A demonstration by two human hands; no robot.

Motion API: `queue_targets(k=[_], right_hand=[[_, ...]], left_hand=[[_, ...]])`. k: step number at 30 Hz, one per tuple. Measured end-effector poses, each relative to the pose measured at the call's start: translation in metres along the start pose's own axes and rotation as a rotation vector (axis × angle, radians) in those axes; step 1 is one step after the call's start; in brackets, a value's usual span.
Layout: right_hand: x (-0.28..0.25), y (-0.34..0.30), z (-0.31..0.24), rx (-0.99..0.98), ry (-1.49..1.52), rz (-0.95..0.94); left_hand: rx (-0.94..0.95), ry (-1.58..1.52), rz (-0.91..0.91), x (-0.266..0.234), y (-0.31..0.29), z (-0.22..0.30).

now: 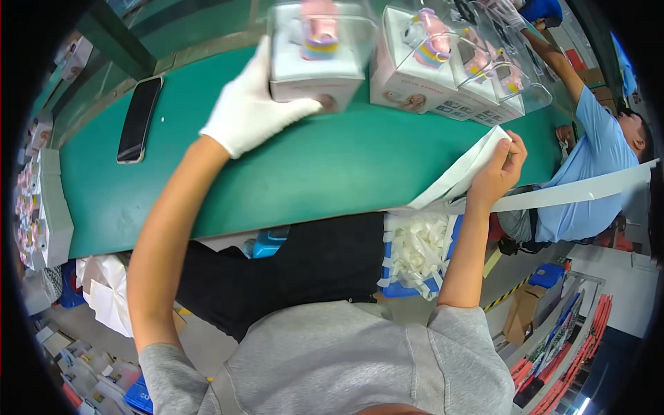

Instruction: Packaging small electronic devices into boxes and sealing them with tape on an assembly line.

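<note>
Green belt (290,166) runs across the view, from lower left to upper right. A co-worker (595,152) in a blue shirt sits at its far right end, one arm stretched up over the belt.

A row of white toy boxes (456,83) with clear windows stands on the belt at upper right, packed side by side. One more box (315,69) stands just left of the row, apart from it; a pink toy shows through its window.

Left hand (252,104), in a white glove, is clamped on this box: fingers up its left face, thumb laid along its lower front edge.

A black phone (140,119) lies flat on the belt, well left of the hand.

Right hand (499,169), bare, is at the near belt edge, fingers closed in a pinch on the end of a white strip (460,176), which slopes down to the left over the edge.
</note>
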State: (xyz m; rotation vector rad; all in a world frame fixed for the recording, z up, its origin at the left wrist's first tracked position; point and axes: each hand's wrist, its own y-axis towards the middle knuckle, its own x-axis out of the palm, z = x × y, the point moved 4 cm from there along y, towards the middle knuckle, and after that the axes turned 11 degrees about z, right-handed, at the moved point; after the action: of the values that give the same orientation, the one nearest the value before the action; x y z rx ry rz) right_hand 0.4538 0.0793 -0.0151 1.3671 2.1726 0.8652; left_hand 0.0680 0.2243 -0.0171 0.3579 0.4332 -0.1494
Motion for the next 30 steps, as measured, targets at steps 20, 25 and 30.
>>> queue_targets(k=[20, 25, 30], right_hand=[[0.004, -0.012, 0.011, 0.195, 0.102, -0.243], [0.053, -0.049, -0.080, 0.122, 0.517, -0.462], [0.075, -0.073, -0.129, -0.038, 0.644, -0.728]], left_hand=[[0.384, 0.455, -0.158, 0.149, 0.035, 0.067], [0.033, -0.609, -0.201, 0.079, -0.037, 0.097], [0.166, -0.459, 0.028, 0.044, -0.074, 0.094]])
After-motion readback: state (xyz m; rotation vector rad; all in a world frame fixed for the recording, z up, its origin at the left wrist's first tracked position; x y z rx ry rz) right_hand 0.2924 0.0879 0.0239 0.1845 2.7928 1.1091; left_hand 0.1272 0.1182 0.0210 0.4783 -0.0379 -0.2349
